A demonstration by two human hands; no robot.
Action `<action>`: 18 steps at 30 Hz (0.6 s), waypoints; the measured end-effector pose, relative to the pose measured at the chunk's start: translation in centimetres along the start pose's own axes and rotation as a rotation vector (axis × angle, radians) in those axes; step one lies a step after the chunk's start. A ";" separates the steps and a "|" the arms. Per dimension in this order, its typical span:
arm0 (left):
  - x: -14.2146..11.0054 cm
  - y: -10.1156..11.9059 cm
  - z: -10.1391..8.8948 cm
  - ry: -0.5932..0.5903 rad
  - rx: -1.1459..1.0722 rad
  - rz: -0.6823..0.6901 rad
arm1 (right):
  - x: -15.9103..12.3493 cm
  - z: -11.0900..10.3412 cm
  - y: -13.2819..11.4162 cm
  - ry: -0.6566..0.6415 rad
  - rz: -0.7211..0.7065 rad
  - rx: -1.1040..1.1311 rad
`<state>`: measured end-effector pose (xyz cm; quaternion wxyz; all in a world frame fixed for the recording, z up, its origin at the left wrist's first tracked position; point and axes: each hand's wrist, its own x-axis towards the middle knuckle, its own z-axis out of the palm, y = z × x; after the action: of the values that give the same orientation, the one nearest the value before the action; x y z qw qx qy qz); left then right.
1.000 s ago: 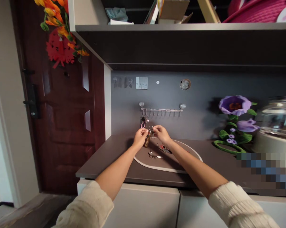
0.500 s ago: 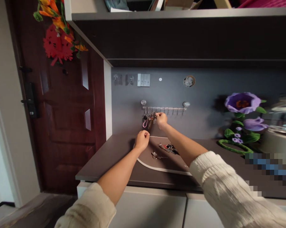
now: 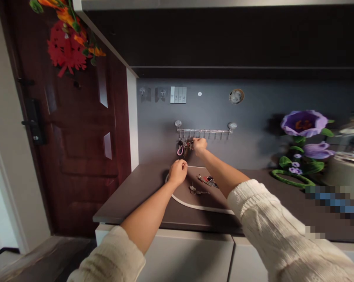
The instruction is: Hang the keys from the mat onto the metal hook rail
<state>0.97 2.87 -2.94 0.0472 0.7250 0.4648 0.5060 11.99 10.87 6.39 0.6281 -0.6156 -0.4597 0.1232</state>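
My right hand (image 3: 199,145) is up at the clear hook rail (image 3: 206,131) on the grey wall, its fingers pinched on a bunch of keys (image 3: 190,145) with a dark brown fob (image 3: 186,150). The fingers hide part of the ring, so I cannot tell whether it sits on a hook. Left of it hangs another bunch of keys with a pink loop (image 3: 180,150). Below the rail, my left hand (image 3: 177,172) is closed with nothing seen in it. On the mat (image 3: 183,199) lie loose keys (image 3: 198,191) and another bunch (image 3: 208,180), partly behind my right forearm.
A shelf (image 3: 218,35) overhangs the counter (image 3: 118,199). Purple flowers (image 3: 304,123) with a green base stand at the right, beside a clear-topped appliance (image 3: 349,156). A dark red door (image 3: 83,176) is at the left.
My right hand has carried the bunch with the brown fob up from above the mat to the rail. My left hand has let go of the fob and stayed low. The view has tilted down.
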 end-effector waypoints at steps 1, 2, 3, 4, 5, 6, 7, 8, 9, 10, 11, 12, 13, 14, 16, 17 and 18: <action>0.0 -0.1 0.0 -0.001 -0.001 -0.005 | 0.0 -0.1 0.2 0.004 0.003 -0.003; 0.0 -0.1 0.0 -0.003 -0.003 -0.008 | 0.0 -0.2 0.3 0.007 0.001 -0.005; 0.0 -0.2 0.1 -0.004 -0.007 -0.009 | -0.1 -0.2 0.5 0.006 -0.006 -0.005; 0.0 -0.2 0.1 -0.006 -0.015 -0.008 | -0.1 -0.3 0.6 0.004 -0.018 -0.004; 0.0 -0.3 0.1 -0.007 -0.025 -0.003 | -0.1 -0.4 0.7 -0.001 -0.030 -0.001; 0.1 -0.4 0.1 -0.010 -0.037 0.002 | -0.1 -0.5 0.8 -0.006 -0.042 0.004; 0.1 -0.4 0.2 -0.013 -0.052 0.006 | -0.1 -0.5 0.9 -0.012 -0.055 0.012; 0.1 -0.5 0.2 -0.018 -0.069 0.009 | -0.1 -0.6 1.0 -0.019 -0.064 0.021; 0.1 -0.6 0.2 -0.026 -0.085 0.008 | -0.1 -0.6 1.0 -0.028 -0.069 0.031; 0.1 -0.6 0.3 -0.034 -0.102 0.005 | -0.1 -0.6 1.1 -0.040 -0.071 0.041; 0.1 -0.7 0.3 -0.045 -0.120 0.001 | 0.0 -0.7 1.1 -0.056 -0.074 0.049; 0.1 -0.7 0.3 -0.057 -0.139 -0.003 | 0.0 -0.7 1.2 -0.073 -0.076 0.057; 0.1 -0.7 0.3 -0.073 -0.160 -0.005 | 0.1 -0.7 1.3 -0.091 -0.076 0.062; 0.0 -0.6 0.3 -0.092 -0.184 -0.005 | 0.1 -0.8 1.4 -0.108 -0.078 0.067; 0.0 -0.5 0.2 -0.140 -0.237 0.001 | 0.2 -0.9 1.6 -0.150 -0.101 0.088; -0.1 -0.4 0.1 -0.163 -0.262 0.003 | 0.2 -1.1 1.8 -0.175 -0.126 0.107; -0.1 -0.3 0.0 -0.183 -0.284 0.004 | 0.2 -1.2 1.9 -0.200 -0.158 0.127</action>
<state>0.78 2.98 -3.19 0.1905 0.7551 0.3809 0.4985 13.76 10.60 5.01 0.6246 -0.5213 -0.5581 0.1630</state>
